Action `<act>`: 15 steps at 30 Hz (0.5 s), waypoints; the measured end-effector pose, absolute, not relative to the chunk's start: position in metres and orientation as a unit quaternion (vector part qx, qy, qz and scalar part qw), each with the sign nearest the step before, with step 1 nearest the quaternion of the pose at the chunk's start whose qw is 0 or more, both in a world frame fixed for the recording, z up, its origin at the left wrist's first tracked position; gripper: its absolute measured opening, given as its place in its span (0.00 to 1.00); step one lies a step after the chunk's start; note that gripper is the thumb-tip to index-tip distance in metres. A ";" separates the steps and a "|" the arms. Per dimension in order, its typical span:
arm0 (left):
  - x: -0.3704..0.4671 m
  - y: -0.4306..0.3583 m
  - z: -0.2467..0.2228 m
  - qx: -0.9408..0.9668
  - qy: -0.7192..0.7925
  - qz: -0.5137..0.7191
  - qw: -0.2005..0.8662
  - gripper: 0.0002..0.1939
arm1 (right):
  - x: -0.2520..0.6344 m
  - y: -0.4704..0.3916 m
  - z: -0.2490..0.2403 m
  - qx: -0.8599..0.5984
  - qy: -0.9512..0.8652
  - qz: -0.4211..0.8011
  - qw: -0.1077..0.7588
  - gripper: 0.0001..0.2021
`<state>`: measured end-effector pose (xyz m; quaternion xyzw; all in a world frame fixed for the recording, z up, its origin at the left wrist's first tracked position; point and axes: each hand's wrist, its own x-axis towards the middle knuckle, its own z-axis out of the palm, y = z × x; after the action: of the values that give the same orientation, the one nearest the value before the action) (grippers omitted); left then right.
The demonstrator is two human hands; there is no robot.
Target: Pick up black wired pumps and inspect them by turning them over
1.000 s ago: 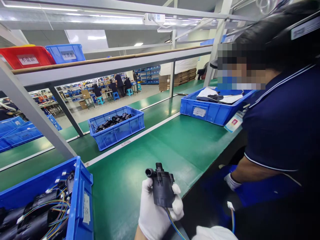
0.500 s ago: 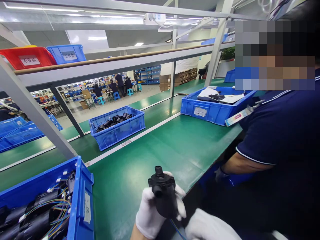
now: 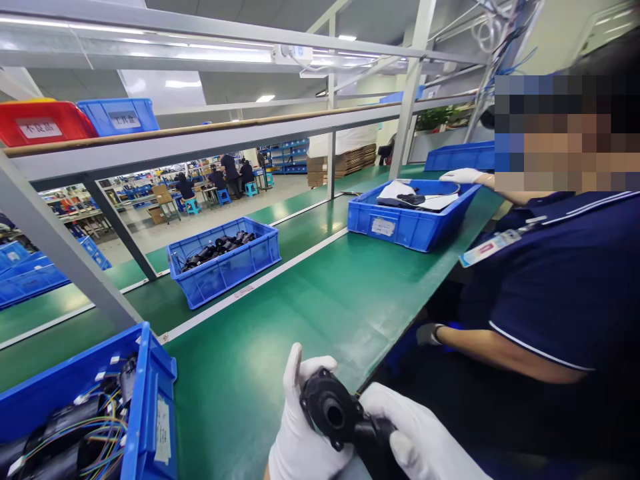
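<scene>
A black pump-like part (image 3: 325, 408) is held low in front of me, its round opening facing the camera. My left hand (image 3: 300, 427), in a white glove, cups it from the left with the index finger raised. My right hand (image 3: 417, 433), also white-gloved, is closed around a black piece at the part's right side; whether that piece belongs to the same part is unclear. At the lower left, a blue bin (image 3: 159, 400) contains similar black parts with coloured wires.
Green work surface (image 3: 240, 353) stretches ahead. A blue bin of black parts (image 3: 235, 267) stands beyond the white strip. Another blue bin (image 3: 390, 227) holds white material. To the right sits a person in a dark shirt (image 3: 560, 287), one gloved hand at that bin.
The black part has tilted from upright to facing the camera. My right hand has come up and closed at its right side. The neighbouring person's gloved hand now shows at the far bin.
</scene>
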<state>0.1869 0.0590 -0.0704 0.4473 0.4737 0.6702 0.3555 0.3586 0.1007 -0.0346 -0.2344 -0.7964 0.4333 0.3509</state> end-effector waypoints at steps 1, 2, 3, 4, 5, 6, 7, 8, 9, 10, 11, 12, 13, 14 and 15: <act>0.184 0.059 -0.069 0.481 0.475 0.645 0.355 0.55 | 0.358 0.101 -0.035 -0.235 -0.797 0.433 0.348 0.30; 0.182 0.058 -0.068 0.516 0.479 0.615 0.354 0.53 | 0.357 0.102 -0.035 -0.236 -0.800 0.432 0.344 0.29; 0.179 0.058 -0.067 0.545 0.482 0.588 0.354 0.53 | 0.356 0.102 -0.035 -0.238 -0.803 0.428 0.340 0.29; 0.177 0.058 -0.067 0.563 0.483 0.569 0.355 0.52 | 0.355 0.103 -0.035 -0.240 -0.805 0.422 0.340 0.30; 0.175 0.058 -0.067 0.569 0.484 0.561 0.357 0.52 | 0.354 0.103 -0.034 -0.243 -0.808 0.416 0.338 0.31; 0.174 0.059 -0.067 0.568 0.483 0.561 0.359 0.52 | 0.353 0.104 -0.033 -0.246 -0.810 0.411 0.337 0.31; 0.173 0.059 -0.068 0.568 0.482 0.558 0.366 0.52 | 0.351 0.104 -0.032 -0.250 -0.812 0.406 0.337 0.32; 0.173 0.059 -0.068 0.565 0.482 0.557 0.372 0.53 | 0.350 0.105 -0.031 -0.253 -0.812 0.405 0.335 0.33; 0.173 0.060 -0.069 0.563 0.482 0.556 0.375 0.53 | 0.350 0.105 -0.030 -0.256 -0.812 0.406 0.333 0.33; 0.173 0.060 -0.069 0.562 0.482 0.556 0.378 0.53 | 0.349 0.105 -0.029 -0.257 -0.811 0.408 0.331 0.33; 0.173 0.060 -0.069 0.562 0.481 0.557 0.378 0.53 | 0.348 0.105 -0.028 -0.255 -0.811 0.410 0.331 0.33; 0.173 0.060 -0.069 0.562 0.480 0.558 0.378 0.53 | 0.348 0.106 -0.028 -0.253 -0.811 0.410 0.332 0.33; 0.173 0.059 -0.070 0.561 0.479 0.560 0.377 0.53 | 0.348 0.106 -0.028 -0.252 -0.812 0.410 0.331 0.33; 0.173 0.059 -0.071 0.560 0.479 0.563 0.374 0.54 | 0.348 0.106 -0.028 -0.252 -0.813 0.408 0.331 0.33; 0.174 0.058 -0.073 0.558 0.480 0.568 0.368 0.55 | 0.349 0.107 -0.029 -0.251 -0.813 0.409 0.329 0.33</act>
<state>0.1735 0.0577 -0.0734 0.5579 0.4796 0.5684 0.3683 0.3487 0.1070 -0.0293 -0.2506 -0.8134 0.4091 0.3289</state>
